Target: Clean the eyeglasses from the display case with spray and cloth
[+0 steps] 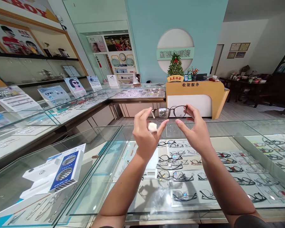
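Note:
A pair of dark-rimmed eyeglasses [172,109] is held up above the glass display case [130,131], lenses facing away from me. My left hand [146,131] grips the left side of the frame between thumb and fingers. Tucked in that same palm is a small white wad [152,127], whose material I cannot make out. My right hand [194,128] pinches the right side of the frame, its thumb below the rim. The left lens catches a bright reflection. Below the hands, several rows of eyeglasses [175,175] lie inside the case under the glass.
On the glass to the left stands an open blue and white box [65,171]. A long display counter [85,107] with small posters runs along the left and back. Farther off is a yellow cashier desk [192,90] with a plant [175,66] on it.

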The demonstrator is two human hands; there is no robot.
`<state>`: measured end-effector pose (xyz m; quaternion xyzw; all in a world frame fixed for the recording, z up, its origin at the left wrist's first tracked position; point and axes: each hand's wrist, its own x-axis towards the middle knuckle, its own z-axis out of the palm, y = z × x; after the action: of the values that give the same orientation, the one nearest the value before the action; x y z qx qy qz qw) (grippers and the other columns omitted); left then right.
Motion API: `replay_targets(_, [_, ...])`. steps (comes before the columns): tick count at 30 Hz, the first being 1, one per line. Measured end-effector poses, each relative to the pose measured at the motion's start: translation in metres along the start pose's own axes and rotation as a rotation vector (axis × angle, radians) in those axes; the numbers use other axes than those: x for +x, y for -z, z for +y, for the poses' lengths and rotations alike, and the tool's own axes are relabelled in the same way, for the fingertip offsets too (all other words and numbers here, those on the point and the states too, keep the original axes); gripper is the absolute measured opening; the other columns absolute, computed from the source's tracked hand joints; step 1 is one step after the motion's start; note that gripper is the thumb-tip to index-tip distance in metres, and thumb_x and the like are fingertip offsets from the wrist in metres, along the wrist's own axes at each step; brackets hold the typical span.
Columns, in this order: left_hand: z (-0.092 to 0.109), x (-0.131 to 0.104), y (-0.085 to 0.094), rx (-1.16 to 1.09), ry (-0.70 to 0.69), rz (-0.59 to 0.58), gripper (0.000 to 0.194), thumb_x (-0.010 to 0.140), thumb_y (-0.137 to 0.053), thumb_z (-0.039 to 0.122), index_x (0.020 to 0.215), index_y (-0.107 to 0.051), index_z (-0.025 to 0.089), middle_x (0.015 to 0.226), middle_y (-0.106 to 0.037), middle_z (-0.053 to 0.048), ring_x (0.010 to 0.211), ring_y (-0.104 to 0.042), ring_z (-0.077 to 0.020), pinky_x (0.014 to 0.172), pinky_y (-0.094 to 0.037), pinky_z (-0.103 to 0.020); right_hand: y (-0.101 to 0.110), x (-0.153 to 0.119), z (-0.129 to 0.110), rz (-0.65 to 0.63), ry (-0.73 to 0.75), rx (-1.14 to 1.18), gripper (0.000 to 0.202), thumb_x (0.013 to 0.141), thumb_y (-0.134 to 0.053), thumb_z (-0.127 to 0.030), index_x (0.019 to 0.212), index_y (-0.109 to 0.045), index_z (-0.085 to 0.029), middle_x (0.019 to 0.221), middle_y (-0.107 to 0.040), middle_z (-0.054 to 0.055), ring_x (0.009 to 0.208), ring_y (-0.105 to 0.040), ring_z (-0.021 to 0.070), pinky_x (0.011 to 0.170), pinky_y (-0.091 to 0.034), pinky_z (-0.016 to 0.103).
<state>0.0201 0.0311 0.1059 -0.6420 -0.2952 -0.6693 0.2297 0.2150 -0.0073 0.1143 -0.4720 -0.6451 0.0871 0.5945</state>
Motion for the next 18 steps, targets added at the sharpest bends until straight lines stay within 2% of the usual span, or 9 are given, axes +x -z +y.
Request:
replay_targets(4, [-0.008, -0.004, -0.004, -0.09, 0.123, -0.048, 0.064, 0.089, -0.089, 0.046, 0.142, -0.063, 0.021, 0.13, -0.073, -0.014, 0.113, -0.074, -0.0267, 0.09, -0.064, -0.041, -0.001, 0.001, -0.001, 0.048, 0.036, 0.012, 0.057, 0.099, -0.071, -0.042, 0.152, -0.055, -0.029, 0.154, -0.067, 0.013, 0.137, -0.068, 0.0334, 0.111, -0.057, 0.059])
replay_targets(6, [-0.015, -0.005, -0.007, -0.153, 0.21, -0.079, 0.064, 0.089, -0.088, 0.047, 0.143, -0.063, 0.023, 0.135, -0.072, -0.014, 0.094, -0.075, -0.0213, 0.086, -0.064, -0.041, -0.002, 0.0, -0.002, 0.084, 0.068, 0.007, 0.051, 0.1, -0.07, -0.04, 0.148, -0.058, -0.029, 0.15, -0.069, 0.013, 0.132, -0.07, 0.0325, 0.109, -0.058, 0.058])
replay_targets(8, [-0.022, -0.006, -0.011, -0.201, 0.284, -0.1, 0.065, 0.09, -0.087, 0.048, 0.145, -0.063, 0.024, 0.14, -0.071, -0.014, 0.074, -0.068, -0.0139, 0.082, -0.064, -0.041, -0.004, 0.0, -0.004, 0.108, 0.101, 0.004, 0.048, 0.1, -0.068, -0.038, 0.147, -0.059, -0.03, 0.149, -0.069, 0.012, 0.128, -0.07, 0.0315, 0.108, -0.057, 0.057])
replay_targets(10, [-0.029, -0.008, -0.014, -0.237, 0.337, -0.11, 0.066, 0.091, -0.085, 0.049, 0.147, -0.062, 0.025, 0.144, -0.069, -0.014, 0.064, -0.062, -0.0095, 0.08, -0.063, -0.04, -0.007, -0.002, -0.006, 0.119, 0.129, 0.0, 0.048, 0.101, -0.066, -0.035, 0.148, -0.059, -0.03, 0.149, -0.069, 0.012, 0.127, -0.07, 0.0309, 0.108, -0.057, 0.056])
replay_targets(18, [-0.037, -0.01, -0.017, -0.243, 0.386, -0.081, 0.071, 0.088, -0.087, 0.052, 0.148, -0.061, 0.024, 0.146, -0.069, -0.014, 0.063, -0.057, -0.0082, 0.073, -0.059, -0.035, -0.014, -0.009, -0.013, 0.118, 0.158, -0.014, 0.053, 0.101, -0.065, -0.033, 0.154, -0.059, -0.029, 0.151, -0.068, 0.013, 0.127, -0.07, 0.0309, 0.109, -0.057, 0.055])
